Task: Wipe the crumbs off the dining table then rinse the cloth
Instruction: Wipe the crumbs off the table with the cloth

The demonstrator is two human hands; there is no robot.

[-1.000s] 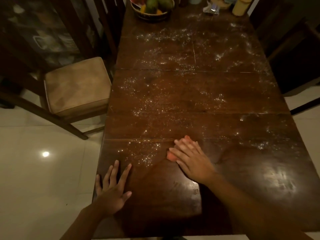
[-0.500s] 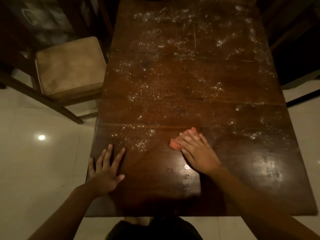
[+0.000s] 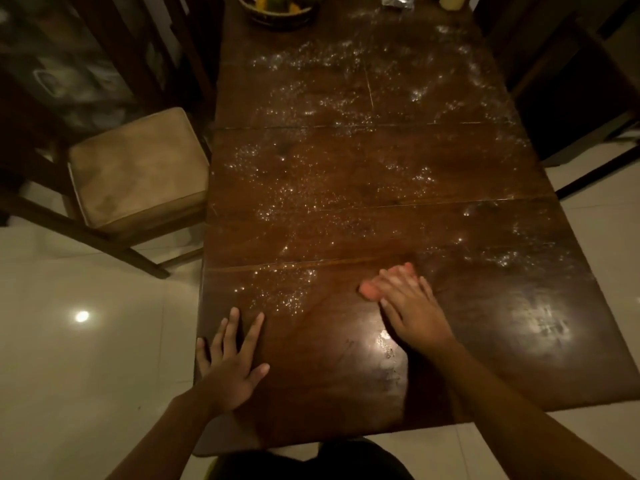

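Observation:
A dark wooden dining table [image 3: 485, 341] fills the view, strewn with white crumbs [image 3: 311, 188] across its middle and far half. My right hand [image 3: 412, 306] lies flat on a small pink cloth [image 3: 369, 289], pressing it onto the table near the front; only the cloth's left end shows past my fingers. My left hand [image 3: 230, 362] rests flat with fingers spread on the table's front left corner, holding nothing. A patch of crumbs [image 3: 284, 292] lies between the two hands.
A wooden chair with a tan cushion [image 3: 138, 171] stands at the table's left side. A fruit bowl [image 3: 280, 8] and some small items sit at the far end. Dark chairs [image 3: 571, 98] line the right side. Pale tiled floor surrounds the table.
My right hand has slid the cloth a little to the right and away from the crumb patch. The left hand has stayed planted. The view has tilted up, showing the fruit bowl again.

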